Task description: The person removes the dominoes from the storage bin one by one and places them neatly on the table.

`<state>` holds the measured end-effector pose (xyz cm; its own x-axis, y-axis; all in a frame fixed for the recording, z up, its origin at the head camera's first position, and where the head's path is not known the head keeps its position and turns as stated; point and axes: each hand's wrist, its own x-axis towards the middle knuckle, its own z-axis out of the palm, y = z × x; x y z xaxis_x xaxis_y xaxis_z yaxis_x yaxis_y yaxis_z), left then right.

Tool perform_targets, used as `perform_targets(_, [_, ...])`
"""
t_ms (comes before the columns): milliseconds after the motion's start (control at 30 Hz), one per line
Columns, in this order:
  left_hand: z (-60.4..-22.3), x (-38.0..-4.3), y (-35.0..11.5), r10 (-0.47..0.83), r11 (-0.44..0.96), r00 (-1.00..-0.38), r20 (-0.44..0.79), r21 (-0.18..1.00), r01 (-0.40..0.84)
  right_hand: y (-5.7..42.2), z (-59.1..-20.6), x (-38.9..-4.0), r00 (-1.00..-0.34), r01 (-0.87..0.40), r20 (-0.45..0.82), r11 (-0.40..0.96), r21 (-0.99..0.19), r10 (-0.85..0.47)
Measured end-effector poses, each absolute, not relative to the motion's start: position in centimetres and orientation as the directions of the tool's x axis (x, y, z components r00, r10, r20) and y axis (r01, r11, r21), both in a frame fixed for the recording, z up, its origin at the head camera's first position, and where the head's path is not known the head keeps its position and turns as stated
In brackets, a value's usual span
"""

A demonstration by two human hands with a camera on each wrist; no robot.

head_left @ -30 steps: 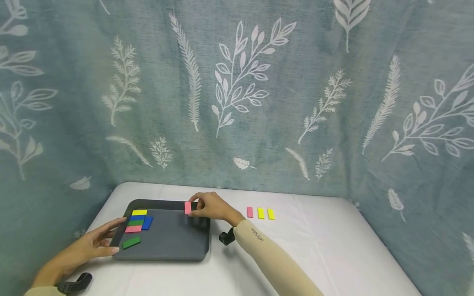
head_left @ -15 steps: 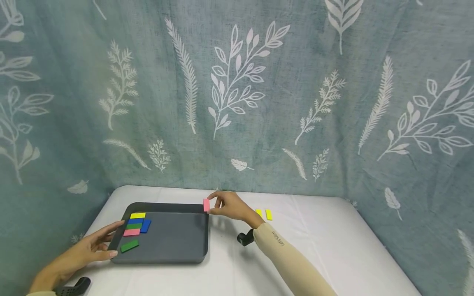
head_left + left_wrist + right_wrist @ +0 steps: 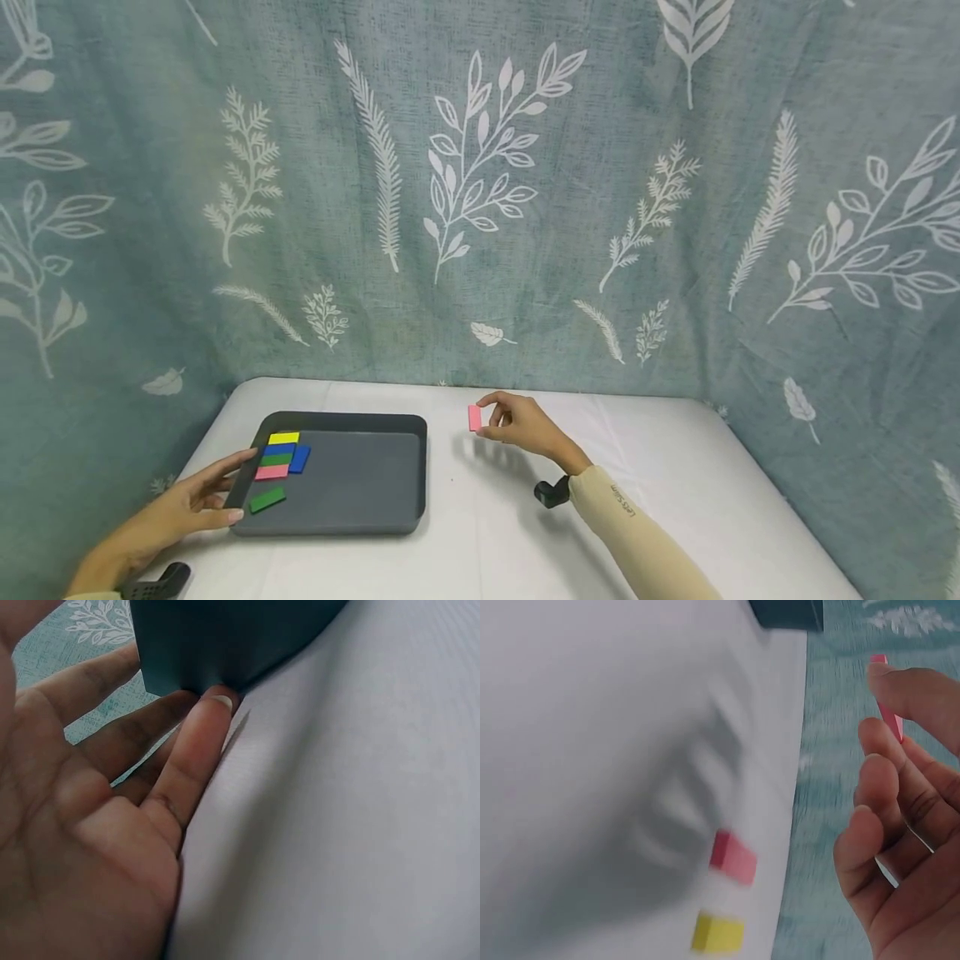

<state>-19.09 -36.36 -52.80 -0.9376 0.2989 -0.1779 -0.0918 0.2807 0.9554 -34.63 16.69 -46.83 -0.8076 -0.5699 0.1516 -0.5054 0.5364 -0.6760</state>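
Between thumb and fingertips, my right hand (image 3: 525,423) pinches a small pink block (image 3: 475,418) above the white table, right of the dark grey tray (image 3: 352,529). The right wrist view shows the held pink block (image 3: 889,712) edge-on. My left hand (image 3: 183,504) touches the tray's left side, its fingers along the outer wall and the thumb at the near corner. Inside the tray, a yellow block (image 3: 284,437), a blue one (image 3: 279,449), a green one (image 3: 277,459) and a pink one (image 3: 272,472) form a column. Another blue block (image 3: 299,459) stands beside it; a green block (image 3: 267,500) lies nearer, slanted.
On the table, another pink block (image 3: 735,859) and a yellow block (image 3: 720,934) show in the right wrist view; the right hand and forearm hide them in the head view. A patterned green curtain (image 3: 487,208) hangs behind the table and at both sides.
My right hand has moved right with the pink block, from over the tray's far right corner to over the table. The left hand has stayed at the tray's left side.
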Motion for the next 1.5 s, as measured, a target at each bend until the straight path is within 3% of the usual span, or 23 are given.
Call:
perform_targets(300, [-52.6, -19.3, -36.0, 0.266, 0.256, -0.942, -0.204, 0.957, -0.135, 21.6, -47.5, -34.5, -0.868, -0.428, 0.137, 0.579, -0.694, -0.478])
perform_targets(900, [-52.7, -18.9, -36.4, 0.33, 0.258, -0.928, -0.171, 0.962, -0.086, 29.5, -50.0, -34.3, -0.945, -0.271, 0.047, 0.692, -0.669, -0.324])
perform_targets(1500, [-52.8, -19.1, -36.6, 0.33, 0.245, -0.928, -0.175, 0.965, -0.095, 31.6, -51.6, -35.5, -0.965, -0.208, 0.004, 0.76, -0.615, -0.261])
